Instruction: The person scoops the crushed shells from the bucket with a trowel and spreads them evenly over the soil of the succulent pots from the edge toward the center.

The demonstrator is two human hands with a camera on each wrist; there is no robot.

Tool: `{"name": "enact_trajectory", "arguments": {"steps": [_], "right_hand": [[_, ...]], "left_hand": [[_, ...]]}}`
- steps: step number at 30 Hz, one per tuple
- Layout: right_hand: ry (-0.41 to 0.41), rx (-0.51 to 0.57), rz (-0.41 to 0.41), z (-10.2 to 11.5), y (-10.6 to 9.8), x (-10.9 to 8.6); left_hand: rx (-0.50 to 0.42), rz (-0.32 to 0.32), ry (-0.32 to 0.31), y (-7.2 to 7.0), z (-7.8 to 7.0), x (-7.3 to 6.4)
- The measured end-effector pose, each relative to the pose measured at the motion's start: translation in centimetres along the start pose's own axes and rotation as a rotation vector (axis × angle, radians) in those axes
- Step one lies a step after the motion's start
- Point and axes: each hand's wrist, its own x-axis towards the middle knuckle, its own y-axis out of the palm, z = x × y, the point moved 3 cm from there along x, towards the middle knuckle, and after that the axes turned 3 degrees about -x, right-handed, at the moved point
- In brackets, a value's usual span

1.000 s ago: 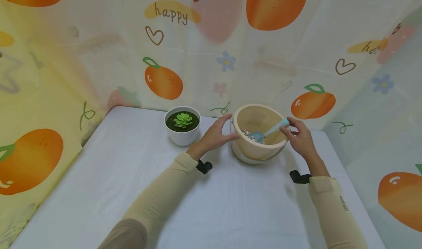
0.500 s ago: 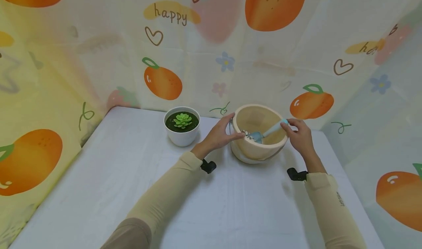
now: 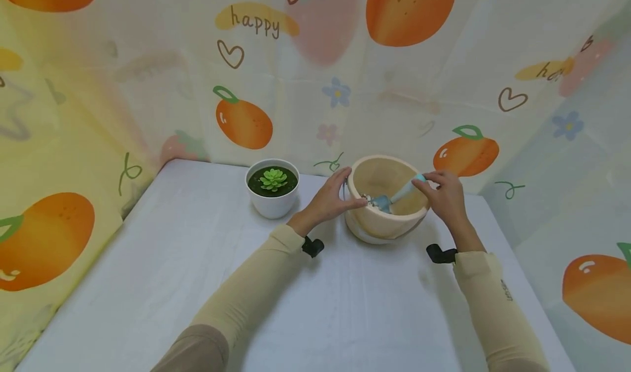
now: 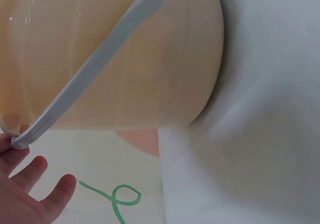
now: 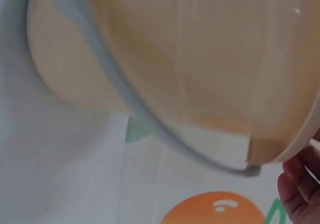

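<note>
Scoop [image 3: 381, 202] in bucket [image 3: 382, 224] amid pebbles [image 3: 363, 195], R hand [image 3: 447, 196] pinching it, L hand [image 3: 323, 201] w/ fingers spread, load unclear, lift-out prob. TBD.

Before you is a white, cloth-covered table [image 3: 374, 312]; toward its back edge you have a white flowerpot [image 3: 272, 205] and, to its right, a beige bucket [image 3: 386, 225], both upright.

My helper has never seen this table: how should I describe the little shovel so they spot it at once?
On the white-covered table, find the open cream bucket standing right of the potted succulent. Inside, the shovel leans with its handle up toward the right and its blade beside pebbles. Its light blue color sets it apart from the cream bucket and the mottled pebbles.
</note>
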Motion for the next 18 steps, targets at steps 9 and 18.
{"name": "enact_trajectory", "arguments": {"steps": [9, 18], "right_hand": [[0.078, -0.017, 0.208, 2.5, 0.6, 1.9], [0.188, 0.022, 0.263, 4.0, 2.4, 2.9]], "left_hand": [[-0.047, 0.01, -0.001, -0.1, 0.2, 0.4], [-0.028, 0.066, 0.001, 0.1, 0.1, 0.8]]}}
